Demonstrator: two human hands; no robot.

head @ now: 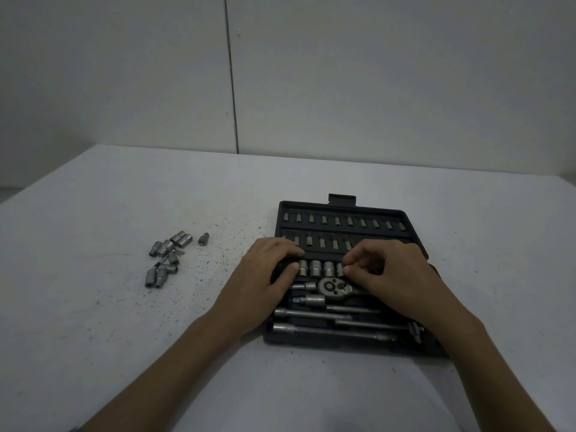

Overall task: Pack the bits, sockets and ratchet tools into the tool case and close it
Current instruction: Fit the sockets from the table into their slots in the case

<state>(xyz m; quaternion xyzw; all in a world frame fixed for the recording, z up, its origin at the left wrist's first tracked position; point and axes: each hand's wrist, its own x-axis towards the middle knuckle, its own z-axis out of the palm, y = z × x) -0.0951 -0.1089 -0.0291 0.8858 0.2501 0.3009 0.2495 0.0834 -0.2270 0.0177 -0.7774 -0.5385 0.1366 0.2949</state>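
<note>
We're at a pale grey table (124, 307), speckled with dark grit left of the tool case (414, 241). Plain light wall panels behind, one dark vertical seam (232, 88). No readable writing or brand anywhere. The case lies open, right of centre: two rows of bits (337, 221) at the far side, a row of sockets (315, 268) mid-case, ratchet (332, 286) and extension bars (311, 313) nearest us. Our left hand (268, 269) rests on the case's left edge, fingers curled over it, thumb beside the socket row. Our right hand (383, 269) pinches something small at the right end of that row; can't tell what. Loose sockets (165, 260) are piled on the table, well left of the case.
</note>
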